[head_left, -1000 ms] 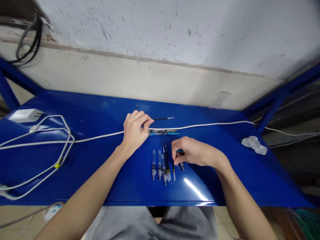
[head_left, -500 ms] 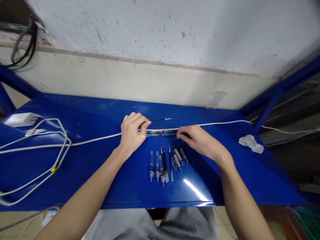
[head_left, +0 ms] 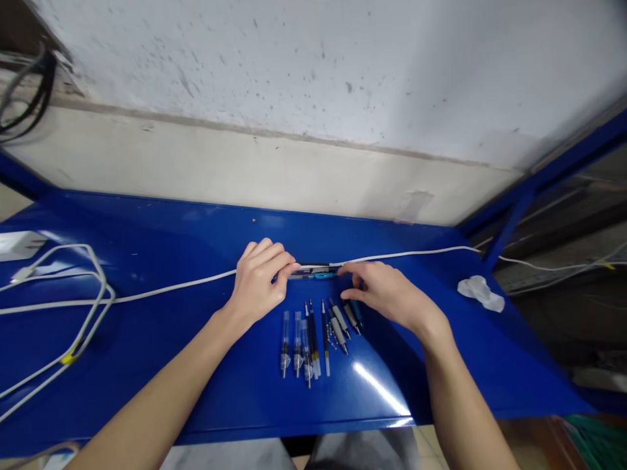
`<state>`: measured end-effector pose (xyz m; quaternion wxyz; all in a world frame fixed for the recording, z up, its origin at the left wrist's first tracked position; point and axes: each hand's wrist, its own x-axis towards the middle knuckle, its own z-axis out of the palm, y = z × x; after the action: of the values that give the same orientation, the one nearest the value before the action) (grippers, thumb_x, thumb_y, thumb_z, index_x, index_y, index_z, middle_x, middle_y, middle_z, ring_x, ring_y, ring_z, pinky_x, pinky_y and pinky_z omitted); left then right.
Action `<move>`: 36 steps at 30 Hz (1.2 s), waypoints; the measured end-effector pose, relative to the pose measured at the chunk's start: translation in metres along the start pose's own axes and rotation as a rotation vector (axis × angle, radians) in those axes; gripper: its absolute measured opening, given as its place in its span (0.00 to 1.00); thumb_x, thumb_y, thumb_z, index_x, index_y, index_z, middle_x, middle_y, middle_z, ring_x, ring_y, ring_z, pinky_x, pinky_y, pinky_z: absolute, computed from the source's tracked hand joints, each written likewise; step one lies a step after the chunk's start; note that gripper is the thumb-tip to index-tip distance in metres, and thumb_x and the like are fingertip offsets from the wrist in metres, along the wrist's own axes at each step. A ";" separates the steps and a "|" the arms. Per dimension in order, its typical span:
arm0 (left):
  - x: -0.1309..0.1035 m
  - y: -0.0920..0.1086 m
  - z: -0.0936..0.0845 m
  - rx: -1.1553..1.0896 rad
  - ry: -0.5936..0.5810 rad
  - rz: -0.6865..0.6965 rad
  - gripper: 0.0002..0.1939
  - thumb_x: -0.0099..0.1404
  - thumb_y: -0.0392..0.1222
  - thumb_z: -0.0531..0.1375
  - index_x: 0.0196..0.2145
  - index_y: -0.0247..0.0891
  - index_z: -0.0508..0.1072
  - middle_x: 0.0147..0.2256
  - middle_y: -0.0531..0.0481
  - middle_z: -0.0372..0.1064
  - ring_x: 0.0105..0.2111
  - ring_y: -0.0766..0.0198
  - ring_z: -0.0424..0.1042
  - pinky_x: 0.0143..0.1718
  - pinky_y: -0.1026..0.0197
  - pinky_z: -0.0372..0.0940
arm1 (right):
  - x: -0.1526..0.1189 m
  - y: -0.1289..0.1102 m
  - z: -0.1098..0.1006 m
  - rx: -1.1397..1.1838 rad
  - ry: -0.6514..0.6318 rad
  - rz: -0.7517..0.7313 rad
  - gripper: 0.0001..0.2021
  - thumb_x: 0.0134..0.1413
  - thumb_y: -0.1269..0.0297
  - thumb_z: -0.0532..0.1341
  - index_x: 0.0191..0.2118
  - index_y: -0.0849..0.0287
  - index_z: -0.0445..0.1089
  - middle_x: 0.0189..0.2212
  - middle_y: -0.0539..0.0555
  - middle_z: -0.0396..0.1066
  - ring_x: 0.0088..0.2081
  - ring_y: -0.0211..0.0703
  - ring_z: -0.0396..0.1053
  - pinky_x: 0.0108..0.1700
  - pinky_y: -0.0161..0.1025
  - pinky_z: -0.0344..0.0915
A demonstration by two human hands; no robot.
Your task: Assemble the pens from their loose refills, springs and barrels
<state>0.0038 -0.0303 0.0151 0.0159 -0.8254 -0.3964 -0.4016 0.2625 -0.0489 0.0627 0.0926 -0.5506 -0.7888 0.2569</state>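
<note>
My left hand (head_left: pixel 262 277) pinches a thin dark pen refill (head_left: pixel 316 264), which points right, level with the white cable. My right hand (head_left: pixel 375 287) is at the refill's right end, its thumb and index finger apart. Between the hands lie pens with a blue clip (head_left: pixel 323 275). Nearer to me are clear pen barrels (head_left: pixel 297 343), dark refills (head_left: pixel 324 336), grey grips with metal tips (head_left: pixel 337 333) and small springs (head_left: pixel 332 334). A dark blue piece (head_left: pixel 358 313) lies below my right hand.
A white cable (head_left: pixel 176 287) crosses the blue shelf (head_left: pixel 220 391) behind the parts and coils at the left, near a white charger (head_left: pixel 19 245). Crumpled translucent plastic (head_left: pixel 481 293) lies at the right. A wall (head_left: pixel 294 173) stands behind.
The refill in my left hand has come down towards the cable. My right thumb and index finger have spread apart. A dark blue piece now shows beside the grips. The view has shifted slightly.
</note>
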 end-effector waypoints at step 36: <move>0.007 0.002 -0.027 -0.258 -0.673 -0.263 0.07 0.64 0.36 0.57 0.35 0.41 0.76 0.16 0.62 0.55 0.18 0.71 0.52 0.24 0.66 0.49 | 0.022 -0.004 0.035 0.787 -0.275 -0.138 0.15 0.50 0.54 0.74 0.33 0.61 0.76 0.26 0.50 0.75 0.27 0.35 0.70 0.31 0.34 0.66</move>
<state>-0.0097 -0.0367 0.0388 -0.2708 -0.8484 -0.4281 -0.1536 0.2355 -0.0401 0.0315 0.2066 -0.3799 -0.6705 0.6028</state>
